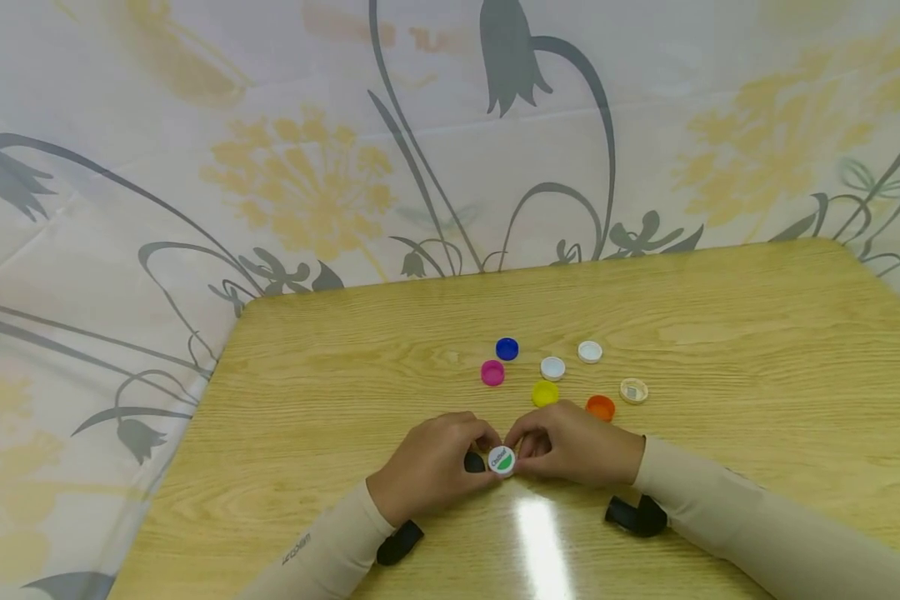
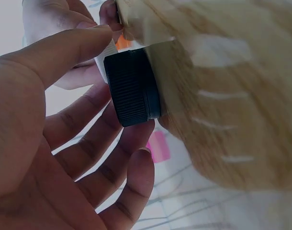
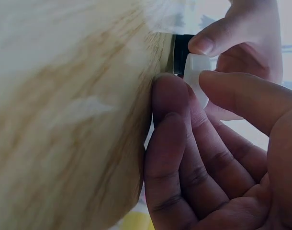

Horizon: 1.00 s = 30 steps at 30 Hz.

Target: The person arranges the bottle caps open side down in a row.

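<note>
Both hands meet at a small white bottle cap (image 1: 502,460) with green and dark print on its top. My left hand (image 1: 433,462) pinches the cap's left side between thumb and fingers. From the other side my right hand (image 1: 579,446) grips it the same way, its thumb (image 3: 232,91) lying against the white cap in the right wrist view. A black ribbed cap (image 2: 131,88) stands on the table within the curve of the left hand, close beside the white one. Whether the two caps touch, I cannot tell.
Beyond the hands lie a blue cap (image 1: 507,349), a pink cap (image 1: 492,373), a yellow cap (image 1: 545,393), an orange cap (image 1: 600,408), two white caps and a pale clear-looking cap (image 1: 633,391). A flowered cloth (image 1: 450,167) hangs behind the wooden table (image 1: 330,375).
</note>
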Each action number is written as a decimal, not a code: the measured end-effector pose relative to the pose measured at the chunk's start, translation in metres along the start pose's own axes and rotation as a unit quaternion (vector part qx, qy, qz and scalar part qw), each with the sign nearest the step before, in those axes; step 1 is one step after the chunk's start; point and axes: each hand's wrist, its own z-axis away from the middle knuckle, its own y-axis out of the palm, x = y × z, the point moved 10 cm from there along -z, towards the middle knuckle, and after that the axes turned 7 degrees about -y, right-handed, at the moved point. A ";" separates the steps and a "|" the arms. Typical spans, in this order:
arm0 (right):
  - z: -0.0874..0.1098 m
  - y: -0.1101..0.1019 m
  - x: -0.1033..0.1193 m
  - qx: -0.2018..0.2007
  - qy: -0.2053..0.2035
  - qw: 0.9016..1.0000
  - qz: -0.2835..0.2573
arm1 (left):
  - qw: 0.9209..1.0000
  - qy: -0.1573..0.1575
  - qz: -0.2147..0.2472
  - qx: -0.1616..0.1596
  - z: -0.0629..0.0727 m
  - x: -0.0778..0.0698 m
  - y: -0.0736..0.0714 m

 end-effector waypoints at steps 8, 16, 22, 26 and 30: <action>0.000 0.000 0.001 -0.004 -0.008 1.000 0.020 | 1.000 0.001 -0.009 0.005 0.000 0.001 0.002; 0.000 0.001 0.003 -0.008 -0.007 0.999 0.047 | 1.000 -0.001 -0.023 0.015 0.000 0.001 0.005; 0.001 0.003 0.004 -0.008 -0.005 0.998 0.062 | 1.000 0.002 -0.030 0.007 0.000 0.001 0.004; 0.001 0.004 0.003 -0.006 0.010 0.997 0.072 | 0.999 0.001 -0.037 0.001 0.000 0.001 0.004; 0.002 0.004 0.003 -0.005 0.019 0.997 0.075 | 0.999 -0.003 -0.040 0.000 0.001 0.001 0.004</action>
